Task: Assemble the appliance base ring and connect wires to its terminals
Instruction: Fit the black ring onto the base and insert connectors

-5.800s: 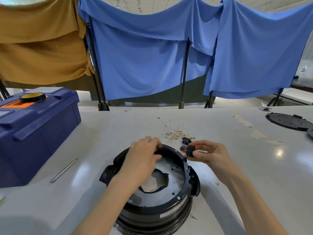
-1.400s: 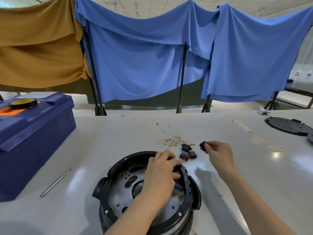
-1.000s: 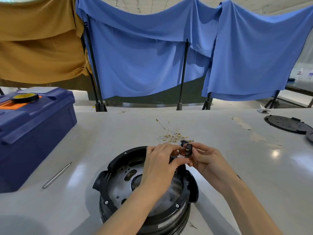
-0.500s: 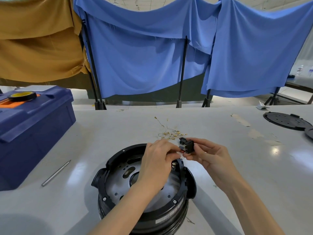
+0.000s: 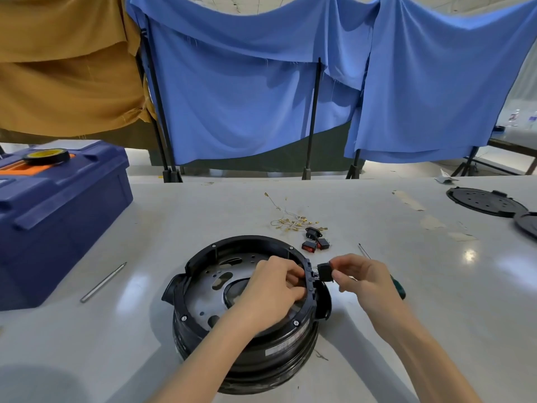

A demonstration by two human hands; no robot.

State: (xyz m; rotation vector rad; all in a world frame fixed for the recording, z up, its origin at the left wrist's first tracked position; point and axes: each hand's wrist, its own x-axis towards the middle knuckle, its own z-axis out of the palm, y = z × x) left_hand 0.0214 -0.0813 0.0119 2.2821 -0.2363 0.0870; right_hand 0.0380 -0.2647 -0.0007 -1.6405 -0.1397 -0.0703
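Hands meet at the 3 o'clock edge of the black base ring (image 5: 232,242), which sits atop the upturned appliance body (image 5: 261,353) on the near middle of the surface (image 5: 453,303). My left hand (image 5: 273,289) reaches inside the ring, fingers curled onto its inner rim wall. My right hand (image 5: 360,279), outside, pinches a small black switch block (image 5: 325,273) between thumb and fingertips, touching the rim. At 1 o'clock from the ring lie two red rocker switches (image 5: 315,245), a black socket (image 5: 313,232) and, beyond, loose wires (image 5: 292,222) with brass terminals. A green-handled screwdriver (image 5: 396,287) lies partly hidden behind my right hand. A metal rod (image 5: 103,282) lies at 9 o'clock, a blue toolbox (image 5: 58,216) at 10.
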